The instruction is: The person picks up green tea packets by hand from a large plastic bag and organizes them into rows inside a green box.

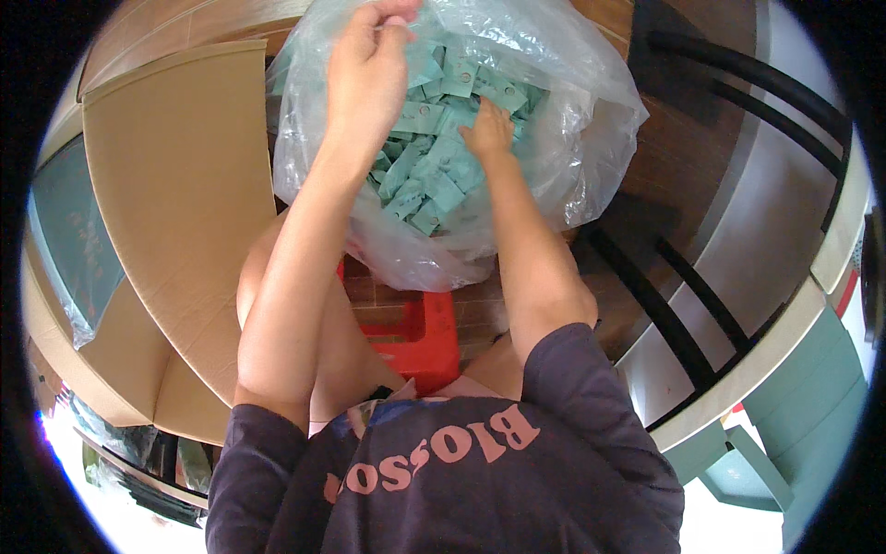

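Note:
A large clear plastic bag point(595, 159) stands before me with its mouth spread wide. Inside lies a heap of small flat pale-green packets point(443, 166), several with a round mark and printing. My right hand point(491, 129) reaches into the bag and rests on the heap, thumb apart from the fingers; some fingertips are hidden. Over the bag's far left side is my left hand point(374, 59), its fingers curled and slightly blurred near the top of the view. Whether it pinches the plastic or a packet is unclear.
At the left stands an open cardboard box point(180, 138) holding a plastic-wrapped green item point(76, 221). A red plastic stool point(432, 346) is between my legs. On the right are black metal table legs point(651, 311) and a tabletop edge point(734, 374) with green boxes point(803, 401).

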